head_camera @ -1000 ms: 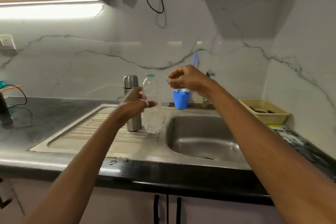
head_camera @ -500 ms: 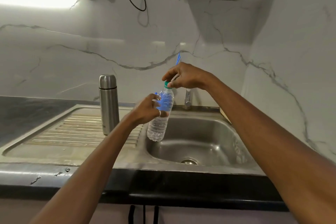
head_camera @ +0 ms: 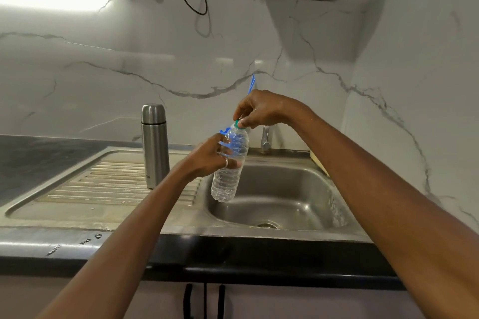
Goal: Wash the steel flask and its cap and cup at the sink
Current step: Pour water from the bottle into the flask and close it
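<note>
The steel flask stands upright on the ribbed drainboard, closed with its steel cup-cap on top. My left hand grips a clear plastic bottle around its middle, tilted over the left edge of the sink basin. My right hand pinches the bottle's green cap from above. Both hands are to the right of the flask and apart from it.
A tap rises at the back of the sink. A blue cup shows partly behind the bottle. A yellow basket edge sits at the sink's right. The black counter edge runs along the front. Cables hang on the marble wall.
My left hand lifted the plastic bottle off the drainboard and carried it right, over the sink. My right hand came down onto its cap. The flask stayed put.
</note>
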{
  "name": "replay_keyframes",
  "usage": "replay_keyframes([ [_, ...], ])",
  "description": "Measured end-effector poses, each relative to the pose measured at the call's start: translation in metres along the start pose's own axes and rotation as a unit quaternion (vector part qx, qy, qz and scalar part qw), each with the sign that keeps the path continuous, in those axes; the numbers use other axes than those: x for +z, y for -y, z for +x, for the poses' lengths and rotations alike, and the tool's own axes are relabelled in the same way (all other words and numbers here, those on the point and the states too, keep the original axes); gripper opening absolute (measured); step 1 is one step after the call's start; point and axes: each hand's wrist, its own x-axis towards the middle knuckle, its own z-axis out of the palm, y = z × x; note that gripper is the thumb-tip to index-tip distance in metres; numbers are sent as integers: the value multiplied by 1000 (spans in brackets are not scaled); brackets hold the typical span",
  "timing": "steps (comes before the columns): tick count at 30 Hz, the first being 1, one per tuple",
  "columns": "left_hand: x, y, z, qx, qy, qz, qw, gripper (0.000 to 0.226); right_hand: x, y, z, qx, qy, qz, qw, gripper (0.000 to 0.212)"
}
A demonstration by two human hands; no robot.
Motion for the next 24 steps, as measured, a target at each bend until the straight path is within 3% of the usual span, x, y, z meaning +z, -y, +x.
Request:
replay_keyframes([
  [3,4,-3,-2,28,5,7,1000,44,5,1,0,17,-13,-67,998,25],
  [8,2,-1,-5,36,-1,23,999,45,17,-6,6,53,-36,-111,992,53],
  [13,-7,0,-1,20,12,11,1000,55,6,-5,-8,-14,-27,-68,997,25],
  [18,-16,-6,0,21,59,4,998,55,0,-15,-10,-56,2,-58,997,41],
  [24,-16,-7,-1,8,74,-83,994,59,-1,-19,-8,-70,-28,-21,997,31],
])
